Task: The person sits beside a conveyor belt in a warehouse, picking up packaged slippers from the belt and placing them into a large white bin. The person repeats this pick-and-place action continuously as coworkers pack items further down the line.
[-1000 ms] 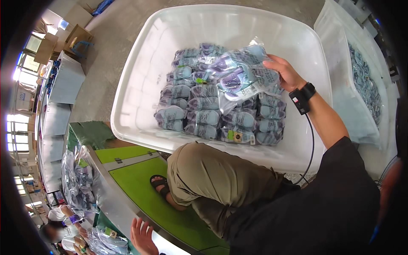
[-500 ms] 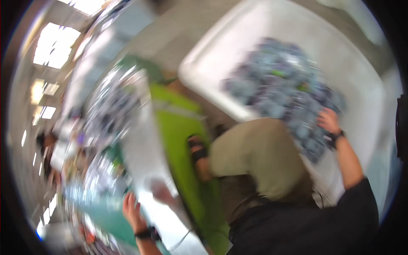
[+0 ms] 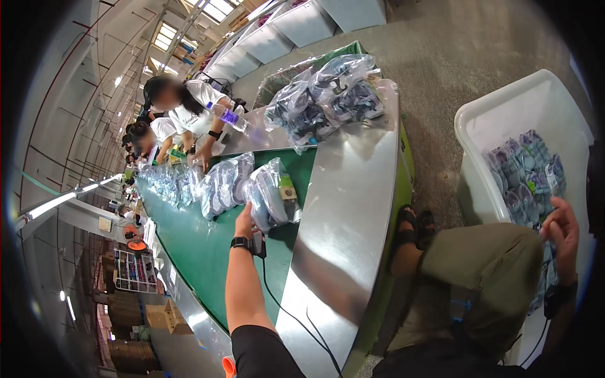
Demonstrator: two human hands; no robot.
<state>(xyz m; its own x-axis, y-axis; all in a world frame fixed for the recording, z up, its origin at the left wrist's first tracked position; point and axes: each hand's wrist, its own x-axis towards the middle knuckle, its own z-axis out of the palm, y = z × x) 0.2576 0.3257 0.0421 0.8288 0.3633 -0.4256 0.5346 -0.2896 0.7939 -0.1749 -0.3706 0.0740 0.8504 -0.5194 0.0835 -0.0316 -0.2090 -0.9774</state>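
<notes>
My left hand [image 3: 246, 222] reaches over the green conveyor belt [image 3: 220, 264]. Its fingers close on the near side of a clear plastic bag of grey-blue shoes [image 3: 272, 195], which has a dark and green tag inside. Just beyond lies another such bag [image 3: 225, 184], with several more farther along the belt. On the right, my right hand [image 3: 561, 232] hovers over a white bin [image 3: 482, 120] with its fingers loosely bent and apart; nothing shows in them. Grey-blue shoes [image 3: 520, 167] lie piled in that bin, partly hidden by my knee and hand.
A metal ledge [image 3: 343, 208] edges the belt. More bagged shoes [image 3: 328, 101] are heaped at its far end, near a bottle [image 3: 227, 116]. Co-workers [image 3: 195, 116] work along the far side. White bins [image 3: 302, 25] line the floor beyond. A cable [image 3: 277, 302] trails across the ledge.
The view has swung toward the belt. My left hand has gone from empty above the metal ledge to the bagged shoes. My right hand has lifted off the shoes in the bin.
</notes>
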